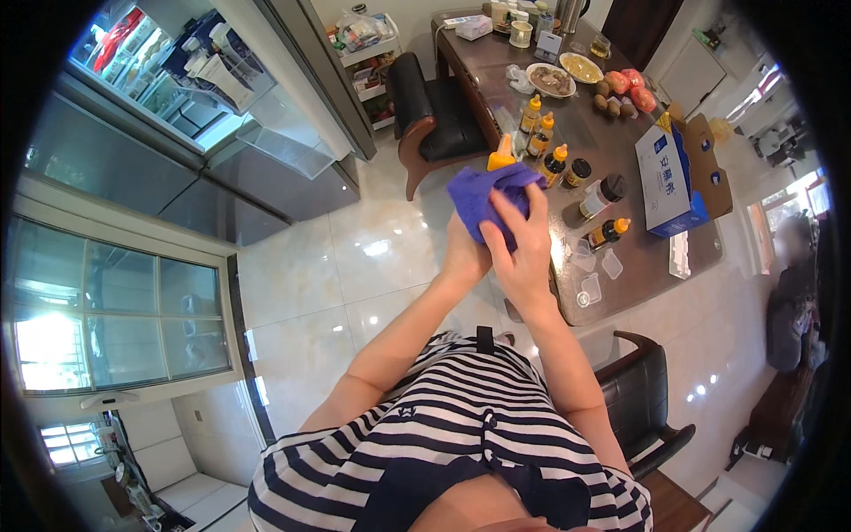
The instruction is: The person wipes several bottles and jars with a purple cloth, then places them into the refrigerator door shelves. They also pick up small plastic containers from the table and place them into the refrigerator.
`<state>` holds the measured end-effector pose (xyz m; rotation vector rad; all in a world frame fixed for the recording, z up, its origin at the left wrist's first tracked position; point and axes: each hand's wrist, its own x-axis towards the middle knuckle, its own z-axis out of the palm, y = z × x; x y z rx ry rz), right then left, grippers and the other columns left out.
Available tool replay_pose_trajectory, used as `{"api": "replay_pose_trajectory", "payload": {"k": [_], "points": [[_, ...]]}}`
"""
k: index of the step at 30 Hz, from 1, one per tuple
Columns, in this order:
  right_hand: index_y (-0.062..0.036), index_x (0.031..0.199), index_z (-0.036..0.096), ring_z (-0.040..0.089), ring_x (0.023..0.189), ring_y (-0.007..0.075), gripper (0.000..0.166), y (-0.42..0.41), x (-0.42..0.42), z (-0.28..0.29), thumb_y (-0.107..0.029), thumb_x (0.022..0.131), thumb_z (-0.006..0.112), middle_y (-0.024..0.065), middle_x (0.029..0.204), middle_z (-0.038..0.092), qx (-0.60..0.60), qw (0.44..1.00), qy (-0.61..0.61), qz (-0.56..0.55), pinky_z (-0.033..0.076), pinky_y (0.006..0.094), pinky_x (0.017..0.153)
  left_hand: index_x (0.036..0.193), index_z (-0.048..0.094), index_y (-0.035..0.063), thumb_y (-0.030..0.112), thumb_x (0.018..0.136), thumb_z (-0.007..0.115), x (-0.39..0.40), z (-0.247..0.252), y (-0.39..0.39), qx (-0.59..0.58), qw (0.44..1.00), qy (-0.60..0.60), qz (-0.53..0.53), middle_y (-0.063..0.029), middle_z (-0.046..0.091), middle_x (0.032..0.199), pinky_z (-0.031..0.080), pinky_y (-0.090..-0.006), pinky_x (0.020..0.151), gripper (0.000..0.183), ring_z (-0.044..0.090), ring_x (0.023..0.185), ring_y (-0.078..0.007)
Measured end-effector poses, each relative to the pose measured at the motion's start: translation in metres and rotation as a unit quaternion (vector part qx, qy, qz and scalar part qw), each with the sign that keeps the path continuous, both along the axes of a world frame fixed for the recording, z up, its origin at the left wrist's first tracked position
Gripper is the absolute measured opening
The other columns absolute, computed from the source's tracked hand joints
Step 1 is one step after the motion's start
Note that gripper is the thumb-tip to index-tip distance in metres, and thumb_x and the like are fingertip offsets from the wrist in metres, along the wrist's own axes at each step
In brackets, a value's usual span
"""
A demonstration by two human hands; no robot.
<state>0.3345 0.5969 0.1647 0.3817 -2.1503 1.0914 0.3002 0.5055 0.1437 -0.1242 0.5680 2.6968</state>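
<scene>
A purple cloth is wrapped around a bottle whose yellow nozzle cap sticks out at the top. My left hand holds the bottle from below and behind, its fingers mostly hidden by the cloth. On the near side, my right hand presses the cloth with bent, slightly blurred fingers. Both hands are in the air beside the table's edge. Just beyond them, a dark sauce bottle with a yellow cap stands beside a black-lidded jar. Similar bottles stand farther back.
On the dark table are a clear shaker jar, another sauce bottle, small plastic lids and an open blue-white carton. Plates of food lie farther back. An open fridge is at left; a person at right.
</scene>
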Motion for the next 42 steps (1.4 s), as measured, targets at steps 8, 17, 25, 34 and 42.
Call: {"api": "replay_pose_trajectory", "payload": {"k": [8,17,25,34,42], "points": [[-0.0036,0.09,0.045,0.055,0.066,0.0154,0.026,-0.033,-0.027,0.012,-0.01,0.077,0.066,0.0048,0.075,0.054,-0.186,0.969,-0.163,-0.003,0.044,0.0299,0.059,0.115,0.042,0.0027,0.004,0.064,0.075,0.0,-0.018,-0.043,-0.462,0.813,0.314,0.164,-0.0065,0.055,0.102,0.046,-0.0293,0.081,0.06,0.055,0.091,-0.0146],[-0.0036,0.12,0.055,0.055,0.096,0.0125,0.048,0.025,-0.02,-0.014,0.001,0.072,0.054,0.006,0.108,0.055,-0.377,0.873,-0.273,0.146,0.044,0.0228,0.085,0.116,0.043,0.0062,0.003,0.066,0.071,0.004,0.002,-0.091,-0.29,0.903,0.296,-0.116,-0.0069,0.059,0.1,0.047,-0.0351,0.086,0.057,0.058,0.094,-0.0179],[-0.0041,0.119,0.057,0.053,0.086,0.009,0.045,0.033,-0.046,0.08,-0.026,0.08,0.064,0.0023,0.089,0.058,-0.076,0.857,-0.326,0.391,0.042,0.0245,0.081,0.119,0.044,0.0053,0.011,0.064,0.076,0.004,0.02,-0.096,-0.293,0.867,0.338,-0.219,-0.0041,0.057,0.103,0.044,-0.0291,0.088,0.064,0.055,0.095,-0.0126],[-0.0028,0.113,0.059,0.049,0.075,0.004,0.035,0.037,-0.032,0.081,-0.016,0.081,0.064,-0.0038,0.079,0.056,-0.027,0.922,-0.276,0.269,0.04,0.02,0.071,0.115,0.043,0.0026,0.012,0.061,0.074,0.023,0.04,-0.058,-0.49,0.794,0.353,-0.067,-0.0053,0.054,0.099,0.043,-0.0286,0.082,0.063,0.052,0.091,-0.0136],[-0.0025,0.123,0.054,0.037,0.065,0.0018,0.041,0.09,-0.026,0.082,-0.018,0.085,0.059,-0.007,0.072,0.049,-0.095,0.824,-0.36,0.428,0.031,0.0174,0.059,0.117,0.043,0.0031,0.014,0.061,0.077,0.034,0.04,-0.045,-0.375,0.837,0.357,-0.178,-0.0052,0.055,0.101,0.042,-0.0279,0.086,0.066,0.052,0.094,-0.0136]]}}
